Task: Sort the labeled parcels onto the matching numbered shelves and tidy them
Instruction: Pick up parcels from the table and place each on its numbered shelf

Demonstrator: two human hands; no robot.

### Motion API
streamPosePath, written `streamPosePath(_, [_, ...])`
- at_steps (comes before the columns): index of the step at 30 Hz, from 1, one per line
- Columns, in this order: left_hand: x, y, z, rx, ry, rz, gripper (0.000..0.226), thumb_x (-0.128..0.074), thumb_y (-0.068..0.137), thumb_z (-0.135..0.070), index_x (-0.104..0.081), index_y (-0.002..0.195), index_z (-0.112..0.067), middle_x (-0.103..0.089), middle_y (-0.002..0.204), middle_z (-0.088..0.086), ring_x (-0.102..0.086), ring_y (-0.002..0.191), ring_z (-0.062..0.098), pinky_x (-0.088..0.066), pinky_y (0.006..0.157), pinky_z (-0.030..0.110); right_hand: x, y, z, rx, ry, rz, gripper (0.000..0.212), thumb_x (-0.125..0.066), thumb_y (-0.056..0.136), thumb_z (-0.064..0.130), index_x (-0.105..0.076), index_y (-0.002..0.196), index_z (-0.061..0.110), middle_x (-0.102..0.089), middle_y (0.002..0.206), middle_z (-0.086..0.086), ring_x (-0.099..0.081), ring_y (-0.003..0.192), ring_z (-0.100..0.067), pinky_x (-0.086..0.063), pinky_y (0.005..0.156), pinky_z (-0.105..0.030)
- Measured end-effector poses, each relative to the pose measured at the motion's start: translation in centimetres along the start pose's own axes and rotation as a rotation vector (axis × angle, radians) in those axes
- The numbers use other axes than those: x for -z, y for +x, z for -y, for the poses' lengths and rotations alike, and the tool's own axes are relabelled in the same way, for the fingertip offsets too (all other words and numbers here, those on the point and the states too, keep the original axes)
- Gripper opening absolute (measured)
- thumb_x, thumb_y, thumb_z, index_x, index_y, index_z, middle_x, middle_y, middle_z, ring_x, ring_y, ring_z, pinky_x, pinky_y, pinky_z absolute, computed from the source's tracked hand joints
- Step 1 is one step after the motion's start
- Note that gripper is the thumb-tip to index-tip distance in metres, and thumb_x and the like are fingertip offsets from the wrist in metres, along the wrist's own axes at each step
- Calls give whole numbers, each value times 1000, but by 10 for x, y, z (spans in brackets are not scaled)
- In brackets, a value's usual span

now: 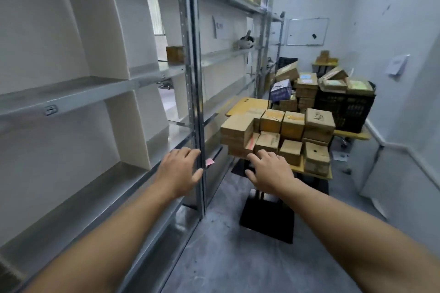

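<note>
Both arms reach forward. The left hand [181, 169] is up by the metal shelving's [95, 93] upright post, fingers loosely spread, gripping nothing. The right hand [269, 171], fingers also spread, is at the cardboard parcels [281, 135] stacked on a small table [316, 173]; I cannot tell whether it touches them. Farther back, more boxes sit on a black crate [345, 107].

A: What is the person wearing on the arms?
B: Both are bare. The left forearm [107, 233] and the right forearm [357, 226] show skin right up to the picture's edge.
A: And the hands?
B: The left hand [181, 169] and right hand [269, 171] are bare too. Finer detail on the fingers is blurred.
</note>
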State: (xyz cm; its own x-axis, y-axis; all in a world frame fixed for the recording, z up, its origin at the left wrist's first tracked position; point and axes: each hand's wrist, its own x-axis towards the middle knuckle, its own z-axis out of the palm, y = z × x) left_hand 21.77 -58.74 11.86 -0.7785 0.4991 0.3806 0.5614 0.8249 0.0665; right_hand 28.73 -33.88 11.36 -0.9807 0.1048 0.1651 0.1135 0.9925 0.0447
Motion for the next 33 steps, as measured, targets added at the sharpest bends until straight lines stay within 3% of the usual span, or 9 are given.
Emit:
streamPosePath(6, [-48,66,-52,-60,-23,40,53,-49,93,-47,-41,141,-27,-51,133,-4,-46,121,21,-36,99,38,-14,18,-71,-91,1,47,50,-42,99,52,-43,142,26,-51,139,-9,-47,131,-32,-43,104,-46])
streamPosePath(13, [-94,128,-57,-91,-43,85,54,-47,93,-48,-41,142,-26,-51,135,-4,-46,123,21,-38,102,39,-35,57,-100,-153,38,103,49,-42,101,50,-43,143,25,-49,142,-9,-46,133,-31,-41,107,-49])
streamPosePath(23, [-145,251,-1,-126,-54,95,55,-47,92,-50,-40,142,-29,-51,135,-5,-45,123,19,-38,103,39,-69,192,-111,-182,78,90,53,-47,100,49,-38,147,27,-40,154,-9,-41,139,-30,-40,110,-49])
streamPosePath(33, [-207,358,52,-179,-34,178,53,-44,94,-50,-39,142,-28,-49,137,-4,-45,125,20,-36,106,39,-108,314,-95,-224,94,76,48,-42,100,49,-43,141,25,-51,141,-9,-50,128,-32,-43,105,-48])
